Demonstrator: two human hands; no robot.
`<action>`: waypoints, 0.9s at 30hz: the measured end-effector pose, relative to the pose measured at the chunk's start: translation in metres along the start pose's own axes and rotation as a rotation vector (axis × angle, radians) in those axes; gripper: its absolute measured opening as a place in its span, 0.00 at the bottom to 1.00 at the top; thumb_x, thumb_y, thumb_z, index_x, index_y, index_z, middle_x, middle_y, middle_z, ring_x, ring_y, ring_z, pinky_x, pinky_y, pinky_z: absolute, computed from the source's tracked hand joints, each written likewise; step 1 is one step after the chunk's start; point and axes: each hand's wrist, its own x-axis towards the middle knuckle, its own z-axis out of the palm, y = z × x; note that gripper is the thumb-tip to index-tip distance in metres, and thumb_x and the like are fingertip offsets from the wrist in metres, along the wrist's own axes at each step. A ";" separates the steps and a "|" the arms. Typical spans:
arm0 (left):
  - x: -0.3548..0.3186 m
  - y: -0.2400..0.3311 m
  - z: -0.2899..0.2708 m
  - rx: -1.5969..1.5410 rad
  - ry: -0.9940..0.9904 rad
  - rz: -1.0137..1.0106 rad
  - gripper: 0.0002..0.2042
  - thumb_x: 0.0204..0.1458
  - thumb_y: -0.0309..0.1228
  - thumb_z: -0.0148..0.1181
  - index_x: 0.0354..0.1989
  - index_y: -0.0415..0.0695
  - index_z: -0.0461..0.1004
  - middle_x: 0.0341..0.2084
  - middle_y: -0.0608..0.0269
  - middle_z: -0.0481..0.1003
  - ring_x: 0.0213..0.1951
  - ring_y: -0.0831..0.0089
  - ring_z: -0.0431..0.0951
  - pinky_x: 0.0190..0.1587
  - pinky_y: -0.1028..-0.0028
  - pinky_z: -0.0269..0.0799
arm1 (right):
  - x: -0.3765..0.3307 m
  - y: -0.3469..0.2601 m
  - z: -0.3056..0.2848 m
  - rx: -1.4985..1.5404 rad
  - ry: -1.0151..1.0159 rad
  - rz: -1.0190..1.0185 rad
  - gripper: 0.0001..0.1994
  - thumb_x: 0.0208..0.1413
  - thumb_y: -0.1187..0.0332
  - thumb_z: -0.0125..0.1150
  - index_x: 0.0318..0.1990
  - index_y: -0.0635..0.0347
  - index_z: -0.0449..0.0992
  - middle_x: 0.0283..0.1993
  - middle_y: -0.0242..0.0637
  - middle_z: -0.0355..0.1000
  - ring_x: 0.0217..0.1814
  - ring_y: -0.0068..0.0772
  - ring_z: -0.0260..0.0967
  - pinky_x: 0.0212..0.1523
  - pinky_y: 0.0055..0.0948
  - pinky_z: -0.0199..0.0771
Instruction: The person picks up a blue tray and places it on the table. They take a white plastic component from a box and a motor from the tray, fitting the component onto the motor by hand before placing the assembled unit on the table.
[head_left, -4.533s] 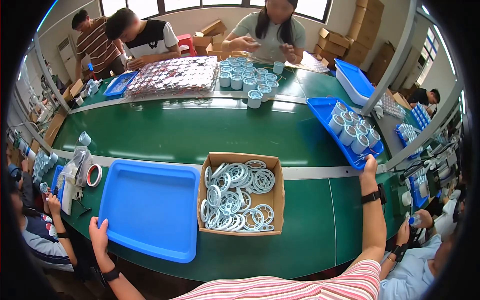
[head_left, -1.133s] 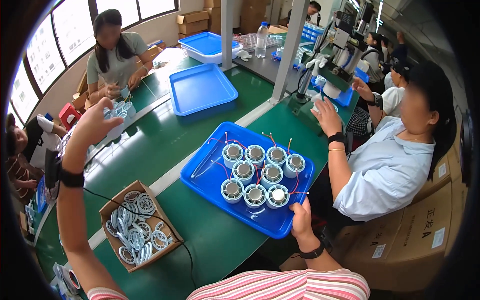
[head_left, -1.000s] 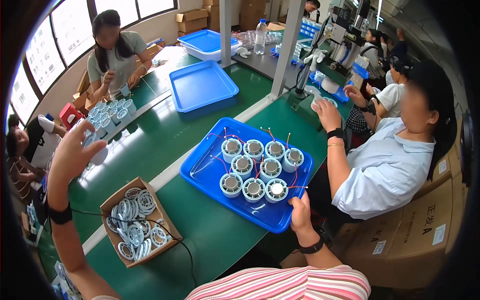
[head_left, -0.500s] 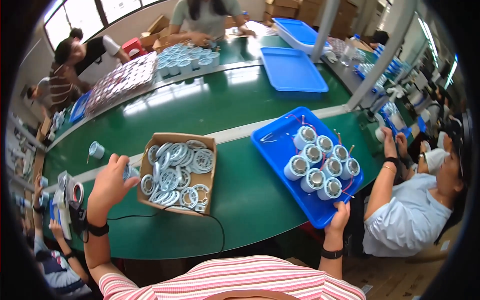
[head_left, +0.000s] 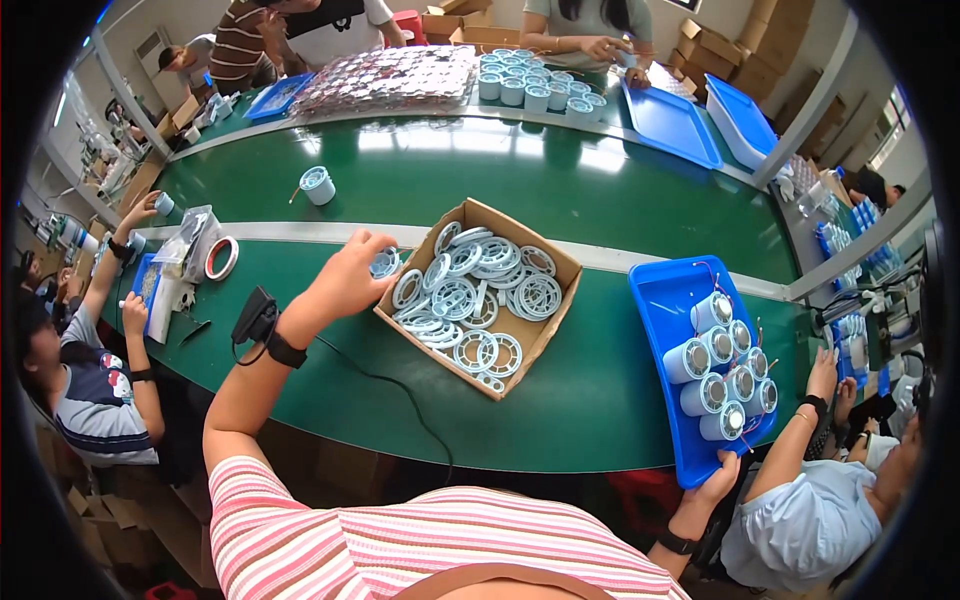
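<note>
My left hand point(head_left: 345, 283) hovers at the left edge of an open cardboard box point(head_left: 566, 268) filled with several white plastic rings point(head_left: 470, 300). Its fingers pinch one small white ring point(head_left: 384, 263). A black device is strapped to that wrist point(head_left: 262, 325), and a cable runs from it over the green table point(head_left: 560, 390). My right hand point(head_left: 716, 484) grips the near edge of a blue tray point(head_left: 660, 305), which holds several white cylindrical coils point(head_left: 722, 368) with thin wires.
A single white coil point(head_left: 318, 185) stands on the belt farther back. A tape roll point(head_left: 221, 258) and a plastic bag point(head_left: 190, 238) lie to the left. Empty blue trays point(head_left: 672, 122) and more coils point(head_left: 530, 88) sit at the far side. Seated people work at left, right and across.
My head has turned back left, so the box now lies at centre. My left hand came in from the box's far left to its edge. My right hand has stayed on the tray's near edge.
</note>
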 end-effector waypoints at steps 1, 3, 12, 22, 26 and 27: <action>-0.003 0.007 0.009 -0.014 0.037 -0.008 0.26 0.52 0.37 0.69 0.59 0.43 0.70 0.48 0.48 0.70 0.48 0.49 0.76 0.51 0.61 0.74 | 0.002 0.002 -0.003 -0.005 -0.008 0.008 0.15 0.50 0.73 0.48 0.46 0.65 0.74 0.47 0.40 0.73 0.49 0.39 0.72 0.54 0.37 0.74; -0.007 0.024 0.034 -0.049 0.116 -0.030 0.30 0.52 0.39 0.69 0.62 0.43 0.67 0.49 0.45 0.68 0.45 0.47 0.77 0.49 0.59 0.76 | 0.010 0.003 -0.012 -0.024 -0.032 0.021 0.15 0.51 0.73 0.48 0.45 0.65 0.74 0.46 0.40 0.73 0.49 0.39 0.72 0.54 0.37 0.74; -0.001 0.057 0.044 -0.530 -0.120 -0.050 0.39 0.57 0.33 0.66 0.73 0.37 0.50 0.59 0.42 0.64 0.52 0.57 0.76 0.55 0.62 0.73 | -0.001 -0.011 0.013 -0.031 -0.060 0.050 0.12 0.51 0.73 0.48 0.43 0.64 0.73 0.44 0.37 0.71 0.48 0.36 0.71 0.52 0.34 0.72; -0.053 0.094 0.036 -0.114 0.067 0.803 0.19 0.54 0.38 0.70 0.50 0.45 0.74 0.52 0.61 0.75 0.58 0.62 0.73 0.66 0.54 0.60 | 0.022 -0.055 0.012 -0.039 -0.092 -0.076 0.09 0.56 0.72 0.50 0.41 0.62 0.73 0.43 0.36 0.72 0.48 0.35 0.71 0.54 0.34 0.71; -0.061 0.093 0.080 -0.074 0.157 0.756 0.18 0.55 0.37 0.68 0.52 0.47 0.74 0.53 0.63 0.75 0.61 0.65 0.72 0.70 0.51 0.51 | 0.012 -0.068 0.029 0.028 -0.174 0.020 0.08 0.57 0.72 0.50 0.42 0.60 0.74 0.43 0.35 0.72 0.47 0.33 0.70 0.53 0.32 0.70; -0.061 0.098 0.082 -0.074 0.160 0.754 0.18 0.55 0.37 0.68 0.52 0.47 0.74 0.53 0.63 0.75 0.61 0.65 0.72 0.70 0.51 0.51 | 0.007 -0.072 0.035 0.063 -0.202 0.068 0.08 0.57 0.72 0.50 0.42 0.60 0.74 0.43 0.34 0.72 0.47 0.33 0.70 0.53 0.32 0.70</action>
